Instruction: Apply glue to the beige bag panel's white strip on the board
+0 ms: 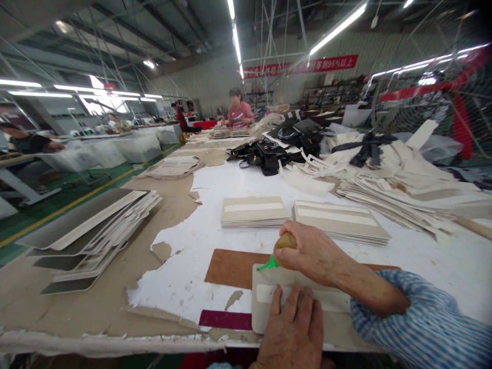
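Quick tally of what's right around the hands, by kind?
Beige panel under the hands: 1
Neat beige panel stacks just beyond: 2
Brown board: 1
Maroon strip: 1
Green-tipped applicator in right hand: 1
Left hand presses the panel.
Total: 6

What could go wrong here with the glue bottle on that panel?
The right hand holds the brown bottle with its green nozzle at the grey panel's top edge, so glue might smear onto the brown board beneath. The left hand lies flat close by; its fingers could get glued.
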Available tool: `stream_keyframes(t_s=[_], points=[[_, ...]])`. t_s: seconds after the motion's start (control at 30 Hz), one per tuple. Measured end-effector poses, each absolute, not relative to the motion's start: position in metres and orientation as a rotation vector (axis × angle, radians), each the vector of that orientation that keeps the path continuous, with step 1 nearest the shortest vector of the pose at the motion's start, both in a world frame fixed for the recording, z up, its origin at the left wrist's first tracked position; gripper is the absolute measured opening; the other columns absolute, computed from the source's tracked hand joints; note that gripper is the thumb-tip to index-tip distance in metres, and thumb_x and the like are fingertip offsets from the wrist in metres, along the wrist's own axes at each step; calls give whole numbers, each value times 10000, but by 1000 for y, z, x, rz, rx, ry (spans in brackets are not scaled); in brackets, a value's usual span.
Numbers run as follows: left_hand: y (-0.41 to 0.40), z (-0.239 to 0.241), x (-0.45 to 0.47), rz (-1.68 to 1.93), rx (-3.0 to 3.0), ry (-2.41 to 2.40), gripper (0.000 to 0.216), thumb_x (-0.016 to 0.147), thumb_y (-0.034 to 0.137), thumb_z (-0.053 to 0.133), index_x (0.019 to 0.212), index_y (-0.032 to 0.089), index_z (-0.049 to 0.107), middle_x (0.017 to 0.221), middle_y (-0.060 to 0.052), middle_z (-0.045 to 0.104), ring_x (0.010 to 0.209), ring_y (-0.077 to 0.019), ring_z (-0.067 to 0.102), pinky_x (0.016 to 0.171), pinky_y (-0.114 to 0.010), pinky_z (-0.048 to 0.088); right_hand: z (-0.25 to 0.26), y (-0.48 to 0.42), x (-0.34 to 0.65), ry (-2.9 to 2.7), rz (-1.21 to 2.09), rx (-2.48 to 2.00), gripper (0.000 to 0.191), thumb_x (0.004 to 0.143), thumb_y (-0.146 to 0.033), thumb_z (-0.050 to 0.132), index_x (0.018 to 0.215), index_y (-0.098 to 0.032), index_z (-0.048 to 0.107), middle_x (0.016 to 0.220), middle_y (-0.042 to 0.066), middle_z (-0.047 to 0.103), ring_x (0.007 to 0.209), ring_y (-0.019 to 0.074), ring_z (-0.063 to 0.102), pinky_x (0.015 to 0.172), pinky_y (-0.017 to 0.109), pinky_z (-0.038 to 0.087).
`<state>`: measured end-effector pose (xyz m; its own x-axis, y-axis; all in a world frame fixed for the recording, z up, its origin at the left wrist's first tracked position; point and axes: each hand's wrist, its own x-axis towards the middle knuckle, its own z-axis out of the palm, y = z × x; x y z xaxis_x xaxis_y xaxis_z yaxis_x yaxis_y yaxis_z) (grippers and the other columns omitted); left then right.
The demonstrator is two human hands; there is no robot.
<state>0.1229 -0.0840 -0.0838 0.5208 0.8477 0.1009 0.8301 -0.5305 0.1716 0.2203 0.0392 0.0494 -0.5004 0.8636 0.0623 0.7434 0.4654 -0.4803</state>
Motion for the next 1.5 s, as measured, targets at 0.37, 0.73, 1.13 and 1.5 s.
stream_keyframes(t_s=[0.37, 0.73, 1.13, 1.5], points=[[-85, -79, 122, 237, 2597, 1446, 779, 1016, 632, 467, 1558, 80, 369, 1647, -195, 379, 1501, -406, 386, 1192, -678, 377, 60, 39, 224, -2477, 528, -1487, 124, 776, -213, 646, 894, -194, 613, 836, 58, 690, 723, 201, 567, 626, 307, 299], [-89, -60, 123, 208, 2475, 1439, 747, 1036, 599, 444, 1575, 88, 364, 1665, -196, 334, 1531, -413, 332, 1236, -691, 302, 67, 41, 246, -2466, 572, -1578, 129, 790, -250, 635, 904, -201, 601, 874, 73, 697, 757, 219, 566, 651, 314, 316], [-90, -56, 124, 175, 2464, 1466, 758, 1039, 620, 406, 1586, 97, 356, 1673, -192, 306, 1545, -422, 295, 1240, -718, 275, 57, 45, 282, -2339, 604, -1687, 132, 734, -237, 624, 859, -219, 586, 791, 53, 682, 713, 220, 572, 621, 317, 331], [-88, -71, 123, 148, 2567, 1507, 720, 982, 457, 559, 1582, 106, 371, 1677, -171, 304, 1536, -418, 324, 1216, -714, 336, 59, 40, 317, -2251, 637, -1747, 93, 761, -268, 623, 834, -234, 577, 789, 47, 697, 740, 224, 600, 627, 324, 367]])
